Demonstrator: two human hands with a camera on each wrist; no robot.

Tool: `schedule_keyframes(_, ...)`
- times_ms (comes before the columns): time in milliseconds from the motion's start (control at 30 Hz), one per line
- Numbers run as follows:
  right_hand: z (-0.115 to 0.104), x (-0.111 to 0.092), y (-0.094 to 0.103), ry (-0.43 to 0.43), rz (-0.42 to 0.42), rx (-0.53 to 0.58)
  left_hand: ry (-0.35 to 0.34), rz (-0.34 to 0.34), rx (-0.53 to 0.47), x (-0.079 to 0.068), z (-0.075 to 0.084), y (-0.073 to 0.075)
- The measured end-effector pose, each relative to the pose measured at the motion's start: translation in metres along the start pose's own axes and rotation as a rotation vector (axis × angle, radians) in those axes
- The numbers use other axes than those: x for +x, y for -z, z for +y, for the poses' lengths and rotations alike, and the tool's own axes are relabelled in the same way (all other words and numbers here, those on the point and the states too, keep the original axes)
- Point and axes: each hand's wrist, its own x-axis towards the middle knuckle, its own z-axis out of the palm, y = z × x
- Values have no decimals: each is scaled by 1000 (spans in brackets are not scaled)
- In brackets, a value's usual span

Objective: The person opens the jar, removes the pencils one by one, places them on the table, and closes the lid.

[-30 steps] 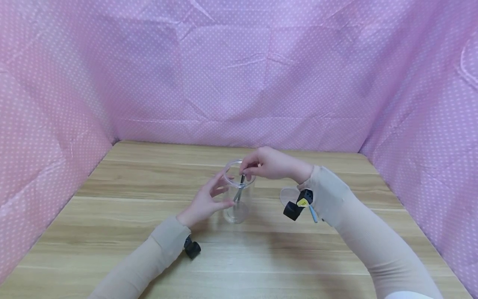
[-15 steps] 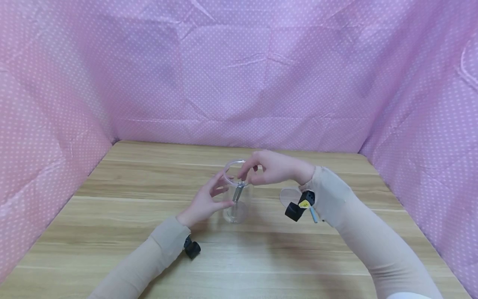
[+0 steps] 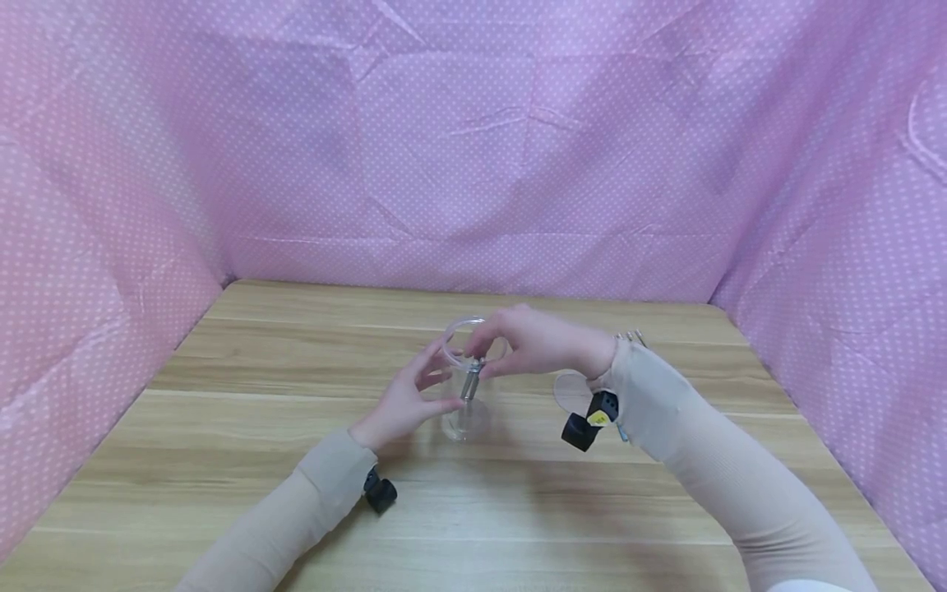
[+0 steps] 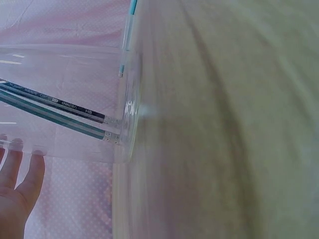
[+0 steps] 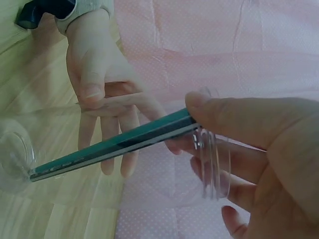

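Observation:
A clear plastic jar (image 3: 468, 423) stands upright on the table. My left hand (image 3: 405, 404) holds its side, thumb in front and fingers round the far side. Inside lean a black pencil (image 4: 60, 102) and a green pencil (image 4: 55, 115), close together, their metal-banded ends at the bottom. My right hand (image 3: 536, 341) is at the jar's mouth, and its thumb and fingers pinch the pencils' upper ends by the rim. In the right wrist view the thumb (image 5: 224, 117) presses on them; the fingertips behind are partly hidden.
A clear round lid (image 3: 572, 393) lies on the wooden table (image 3: 473, 526) right of the jar. A thin blue stick (image 3: 623, 432) shows partly behind the right wrist camera. Pink dotted cloth (image 3: 473, 164) hangs around the back and sides.
The pencils sit lower in the jar than a second ago. My right hand has come down to the rim, its fingers loosening and then pinching again. The left hand stays put.

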Motion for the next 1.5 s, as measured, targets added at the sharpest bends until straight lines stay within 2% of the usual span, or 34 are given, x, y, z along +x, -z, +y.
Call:
schedule_keyframes(233,5,-1,-4,49,81,70,5,-6,-3,1,0,1)
schedule_keyframes(400,6,-3,-3,53,128,112,-1,-8,-4,1,-1,2)
schedule_keyframes(567,6,-5,0,25,177,154,-24,-9,-16,1,-1,2)
schedule_keyframes(733,3,-11,4,-16,267,211,2,-8,-16,1,-1,2)
schedule_keyframes(1000,4,-26,11,-44,468,349,-13,-6,-27,1,-3,1)
schedule_keyframes(1267,12,-49,13,-159,602,522,5,-2,-2,0,-2,1)
schedule_keyframes(1400,19,-63,13,-154,666,614,3,-3,7,0,-1,1)
schedule_keyframes(1500,23,-73,12,-103,714,675,-3,1,13,0,-2,0)
